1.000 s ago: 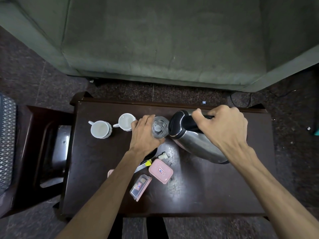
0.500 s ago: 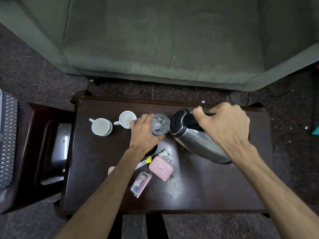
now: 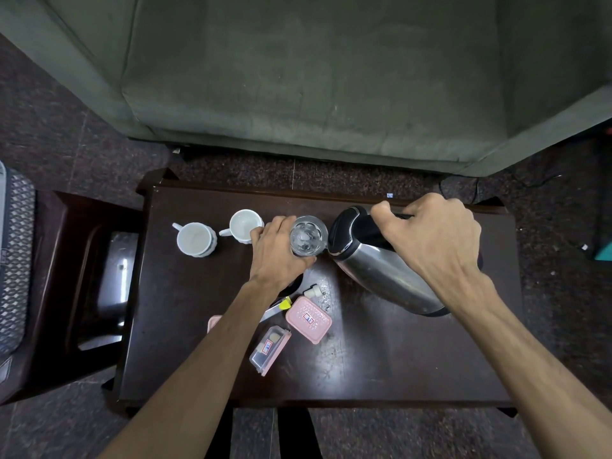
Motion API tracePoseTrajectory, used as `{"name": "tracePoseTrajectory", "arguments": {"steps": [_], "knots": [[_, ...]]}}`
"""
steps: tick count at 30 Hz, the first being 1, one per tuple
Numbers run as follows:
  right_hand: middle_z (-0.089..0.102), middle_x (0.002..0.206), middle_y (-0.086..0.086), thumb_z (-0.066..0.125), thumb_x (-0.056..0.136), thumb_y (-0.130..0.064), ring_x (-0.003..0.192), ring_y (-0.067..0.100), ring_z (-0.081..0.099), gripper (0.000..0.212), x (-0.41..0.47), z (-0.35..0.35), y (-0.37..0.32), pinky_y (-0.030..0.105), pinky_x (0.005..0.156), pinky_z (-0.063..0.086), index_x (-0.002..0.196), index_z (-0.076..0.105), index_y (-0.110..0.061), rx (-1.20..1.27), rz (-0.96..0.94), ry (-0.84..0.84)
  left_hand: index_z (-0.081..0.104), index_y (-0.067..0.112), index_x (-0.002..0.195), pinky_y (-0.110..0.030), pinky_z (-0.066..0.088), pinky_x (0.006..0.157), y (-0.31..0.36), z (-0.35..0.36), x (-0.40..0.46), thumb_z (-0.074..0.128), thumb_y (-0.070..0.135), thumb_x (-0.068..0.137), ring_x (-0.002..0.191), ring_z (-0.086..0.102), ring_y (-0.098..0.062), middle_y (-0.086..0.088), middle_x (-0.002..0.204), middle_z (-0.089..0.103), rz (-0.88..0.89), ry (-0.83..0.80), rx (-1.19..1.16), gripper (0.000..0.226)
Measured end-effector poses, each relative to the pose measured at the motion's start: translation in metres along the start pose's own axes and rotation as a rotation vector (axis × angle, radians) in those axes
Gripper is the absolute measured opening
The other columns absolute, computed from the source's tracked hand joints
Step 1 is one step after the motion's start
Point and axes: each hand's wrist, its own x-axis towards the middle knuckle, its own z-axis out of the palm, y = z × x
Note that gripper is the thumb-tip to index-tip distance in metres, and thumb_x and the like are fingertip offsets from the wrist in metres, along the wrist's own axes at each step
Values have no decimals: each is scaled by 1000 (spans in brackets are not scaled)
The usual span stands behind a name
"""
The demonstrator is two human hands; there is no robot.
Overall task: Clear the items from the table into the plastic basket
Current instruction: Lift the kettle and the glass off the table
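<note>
On the dark wooden table (image 3: 381, 366) my left hand (image 3: 276, 256) is wrapped around a clear drinking glass (image 3: 308, 239). My right hand (image 3: 433, 240) grips the black handle of a steel kettle (image 3: 381, 273), which is tilted with its spout against the glass rim. Two white cups (image 3: 196, 239) (image 3: 245, 225) stand left of the glass. Nearer me lie a pink lidded box (image 3: 308, 319), a clear-lidded pink box (image 3: 270, 349), a white and yellow tool (image 3: 280, 308) and a small white cap (image 3: 312, 290). The grey plastic basket (image 3: 13, 260) sits at the far left edge.
A green sofa (image 3: 314, 77) fills the space beyond the table. A dark side table (image 3: 76, 270) with a shiny metal object on it stands between the main table and the basket. The floor around is dark speckled stone.
The kettle's spout has stayed close against the glass, tipped slightly. Both hands keep their grips; the camera view has shifted a little.
</note>
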Motion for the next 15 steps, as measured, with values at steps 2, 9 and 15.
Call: {"name": "tracePoseTrajectory", "arguments": {"steps": [2,9,15], "knots": [[60,54,10,54,82,-60,65,38,63,56,0,0,-1,43,73,59,59,66,-9,-4,-1,1,55,23,140,-38,27,112,0,1,0,88,48,67,128,55,-17,5,133,58,-4,1,-3,85],[56,50,8,54,81,-59,61,37,61,56,1,-1,-1,43,70,58,53,60,-10,-7,-7,12,55,23,141,-37,27,112,-1,1,1,91,48,63,128,56,-15,7,135,58,-21,-4,-28,88],[54,48,5,53,80,-58,57,33,57,56,1,0,-2,39,66,56,54,63,-9,-21,-17,31,55,23,142,-38,29,114,0,0,1,91,49,65,130,55,-15,8,137,58,-30,-10,-34,89]]}}
